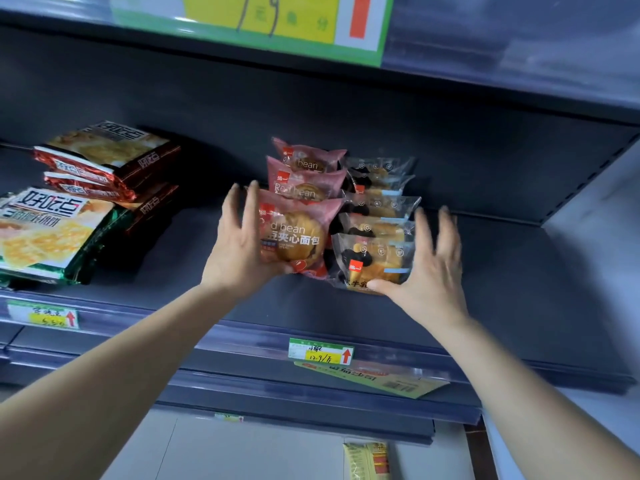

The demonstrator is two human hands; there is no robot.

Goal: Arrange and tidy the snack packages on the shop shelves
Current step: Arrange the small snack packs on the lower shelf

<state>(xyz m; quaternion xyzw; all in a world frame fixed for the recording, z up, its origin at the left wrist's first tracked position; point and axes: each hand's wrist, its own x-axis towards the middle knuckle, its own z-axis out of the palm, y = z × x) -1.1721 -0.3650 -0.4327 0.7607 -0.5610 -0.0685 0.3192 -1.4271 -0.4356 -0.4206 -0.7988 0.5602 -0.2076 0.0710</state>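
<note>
Front red bean bun pack (292,237) leans at mid-shelf heading a pink row, gripped on its left edge by the left hand (239,244). Right hand (427,261), fingers spread, thumb pressing the front clear bread pack (375,259), not grasping. Risk: upright packs are slick, so a hard push could topple both rows backward. Shelf (502,289) bare to the right, lip edge close in front; cracker bags (52,233) well apart left.
</note>
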